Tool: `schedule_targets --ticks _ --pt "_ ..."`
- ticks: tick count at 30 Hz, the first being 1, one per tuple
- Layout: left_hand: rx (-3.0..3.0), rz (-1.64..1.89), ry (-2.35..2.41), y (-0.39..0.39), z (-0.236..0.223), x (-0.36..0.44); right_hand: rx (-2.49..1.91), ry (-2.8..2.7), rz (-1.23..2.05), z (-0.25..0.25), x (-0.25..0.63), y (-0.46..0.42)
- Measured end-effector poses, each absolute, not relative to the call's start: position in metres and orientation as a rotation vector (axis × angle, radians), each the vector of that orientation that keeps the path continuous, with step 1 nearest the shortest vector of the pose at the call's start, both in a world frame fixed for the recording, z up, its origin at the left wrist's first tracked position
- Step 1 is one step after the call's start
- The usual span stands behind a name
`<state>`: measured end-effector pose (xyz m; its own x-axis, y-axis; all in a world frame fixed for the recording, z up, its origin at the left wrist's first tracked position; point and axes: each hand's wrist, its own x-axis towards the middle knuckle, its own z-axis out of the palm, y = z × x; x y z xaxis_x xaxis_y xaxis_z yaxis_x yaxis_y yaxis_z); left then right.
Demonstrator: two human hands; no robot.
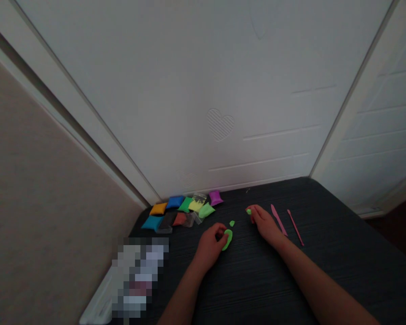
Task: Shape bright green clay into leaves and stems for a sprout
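My left hand (211, 243) is closed, thumb and fingers pinching the edge of a flattened piece of bright green modelling clay (228, 238). A small scrap of the same green clay (232, 223) lies on the dark table (243, 280), just beyond that piece. Off to the right, my right hand (262, 223) pinches a little lump of green clay (248, 211) between its fingertips. Beside my right hand lie a pink plastic knife (279, 220) and a thin pink modelling tool (295, 227).
Packets of coloured clay cluster at the back left, among them an orange packet (159, 208), a blue packet (175, 201) and a purple packet (215, 197). A blurred-out pale item (101, 293) lies at the left edge. A white panel (176, 90) rises behind the table.
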<state>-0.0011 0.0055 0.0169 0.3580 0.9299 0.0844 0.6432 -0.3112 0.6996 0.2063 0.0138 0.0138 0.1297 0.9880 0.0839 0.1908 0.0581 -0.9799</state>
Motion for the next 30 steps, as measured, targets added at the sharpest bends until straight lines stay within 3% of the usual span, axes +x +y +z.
schedule_targets --ticks 30 --pt "2.19 0.748 1.402 0.011 0.013 -0.005 -1.145 -1.196 1.245 0.022 0.201 0.01"
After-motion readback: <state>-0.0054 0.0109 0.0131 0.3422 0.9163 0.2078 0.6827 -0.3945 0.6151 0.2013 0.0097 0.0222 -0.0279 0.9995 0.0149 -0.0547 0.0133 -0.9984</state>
